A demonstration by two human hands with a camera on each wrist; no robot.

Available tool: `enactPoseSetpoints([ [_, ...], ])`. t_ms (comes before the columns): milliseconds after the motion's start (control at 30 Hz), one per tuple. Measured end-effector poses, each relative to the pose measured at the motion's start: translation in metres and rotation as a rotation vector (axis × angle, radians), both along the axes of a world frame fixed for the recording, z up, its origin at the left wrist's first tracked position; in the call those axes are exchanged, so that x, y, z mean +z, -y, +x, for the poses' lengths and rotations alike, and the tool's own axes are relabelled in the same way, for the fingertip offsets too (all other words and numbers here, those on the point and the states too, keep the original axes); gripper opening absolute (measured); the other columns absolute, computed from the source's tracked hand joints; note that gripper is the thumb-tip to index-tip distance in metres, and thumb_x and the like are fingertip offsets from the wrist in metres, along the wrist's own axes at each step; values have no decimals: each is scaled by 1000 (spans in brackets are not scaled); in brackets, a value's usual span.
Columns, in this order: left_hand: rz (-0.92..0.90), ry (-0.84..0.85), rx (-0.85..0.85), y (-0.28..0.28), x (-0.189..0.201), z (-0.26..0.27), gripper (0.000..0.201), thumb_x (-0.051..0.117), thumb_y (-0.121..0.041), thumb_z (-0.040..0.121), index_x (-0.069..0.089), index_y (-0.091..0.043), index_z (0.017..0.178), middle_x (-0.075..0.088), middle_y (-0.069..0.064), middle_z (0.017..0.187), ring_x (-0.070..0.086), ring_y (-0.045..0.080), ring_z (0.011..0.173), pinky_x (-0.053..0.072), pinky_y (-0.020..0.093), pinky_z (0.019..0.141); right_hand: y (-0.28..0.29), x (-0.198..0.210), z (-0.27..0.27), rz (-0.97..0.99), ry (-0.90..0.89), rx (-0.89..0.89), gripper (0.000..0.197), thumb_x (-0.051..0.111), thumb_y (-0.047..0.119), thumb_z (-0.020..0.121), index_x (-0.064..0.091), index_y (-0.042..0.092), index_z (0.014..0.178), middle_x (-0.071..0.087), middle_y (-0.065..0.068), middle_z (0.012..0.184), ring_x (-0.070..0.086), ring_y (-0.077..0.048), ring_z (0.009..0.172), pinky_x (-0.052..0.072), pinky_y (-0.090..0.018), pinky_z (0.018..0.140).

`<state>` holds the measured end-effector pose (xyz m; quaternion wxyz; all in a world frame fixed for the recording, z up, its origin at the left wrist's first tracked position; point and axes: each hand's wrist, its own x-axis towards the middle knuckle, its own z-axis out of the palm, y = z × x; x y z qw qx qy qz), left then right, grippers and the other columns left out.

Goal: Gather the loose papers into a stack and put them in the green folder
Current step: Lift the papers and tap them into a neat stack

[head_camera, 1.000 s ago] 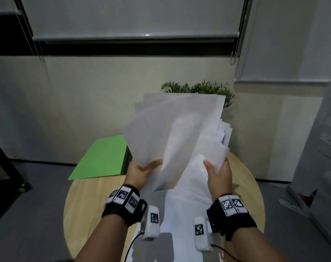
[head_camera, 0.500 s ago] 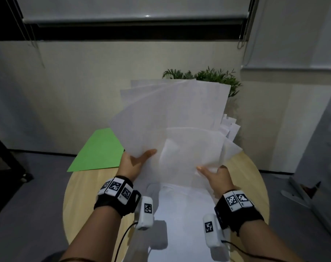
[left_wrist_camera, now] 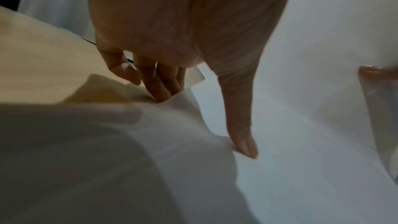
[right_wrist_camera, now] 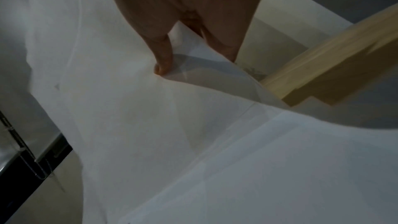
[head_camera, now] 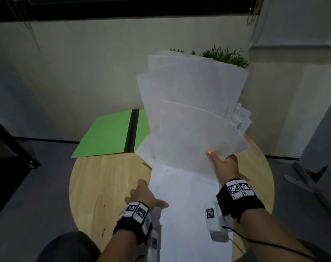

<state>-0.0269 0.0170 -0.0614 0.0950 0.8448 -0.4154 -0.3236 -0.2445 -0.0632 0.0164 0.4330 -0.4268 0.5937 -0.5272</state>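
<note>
A fan of white papers (head_camera: 189,110) stands raised over the round wooden table (head_camera: 104,186). My right hand (head_camera: 217,159) alone holds it by the lower right corner, thumb in front and fingers behind, as the right wrist view shows (right_wrist_camera: 193,64). More white sheets (head_camera: 189,214) lie flat on the table in front of me. My left hand (head_camera: 151,195) is at their left edge, low on the table. Its thumb (left_wrist_camera: 243,142) lies on top and its curled fingers (left_wrist_camera: 161,91) are at the lifted edge. The green folder (head_camera: 106,137) lies open at the table's far left.
A potted green plant (head_camera: 225,55) stands behind the raised papers, against the wall. The folder's left half overhangs the table's far edge. Bare wood shows to the left of the flat sheets. A dark stand (head_camera: 9,148) is on the floor at the left.
My left hand has let go of the raised fan and dropped to the sheets on the table. The right hand now holds the fan alone, shifted to the right, uncovering the folder's spine.
</note>
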Motion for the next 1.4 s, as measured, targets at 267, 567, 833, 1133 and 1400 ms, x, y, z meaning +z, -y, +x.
enactPoseSetpoints([
  [267, -326, -390, -97, -3, 13, 18, 68, 82, -47, 45, 67, -14, 102, 74, 0, 96, 68, 22, 93, 57, 35, 82, 1, 22, -17, -2, 12, -42, 16, 69, 12, 84, 61, 2, 93, 58, -8, 99, 56, -18, 96, 39, -22, 84],
  [567, -1025, -746, 15, 4, 137, 58, 12, 77, -6, 69, 76, -7, 81, 78, -6, 71, 71, 6, 68, 56, 17, 64, -4, 20, -42, 16, -89, 14, 45, 72, 17, 82, 58, -13, 112, 63, -20, 113, 58, -28, 110, 40, -28, 90],
  [833, -1083, -773, 63, 44, 153, 29, 18, 75, -7, 76, 71, -13, 93, 77, -8, 79, 71, 8, 72, 56, 24, 67, -18, 24, -27, 154, 117, 39, 26, 45, 6, 95, 49, 10, 69, 60, -32, 108, 61, -40, 96, 37, -31, 73],
  [1133, -1183, -683, 248, 45, 134, 20, 25, 76, -8, 76, 66, -8, 99, 69, -1, 80, 64, 18, 71, 55, 17, 58, -34, 34, -15, 110, 140, 396, 20, 65, 40, 85, 64, 21, 93, 72, -4, 100, 64, -4, 79, 52, -11, 70],
  [1400, -1477, -708, 109, 23, 206, 10, 36, 74, -4, 78, 57, -8, 109, 70, -1, 95, 68, 4, 80, 56, 24, 72, -5, 73, -11, -226, 23, 112, 52, 76, 35, 76, 59, -1, 110, 67, -14, 107, 63, -28, 105, 48, -37, 97],
])
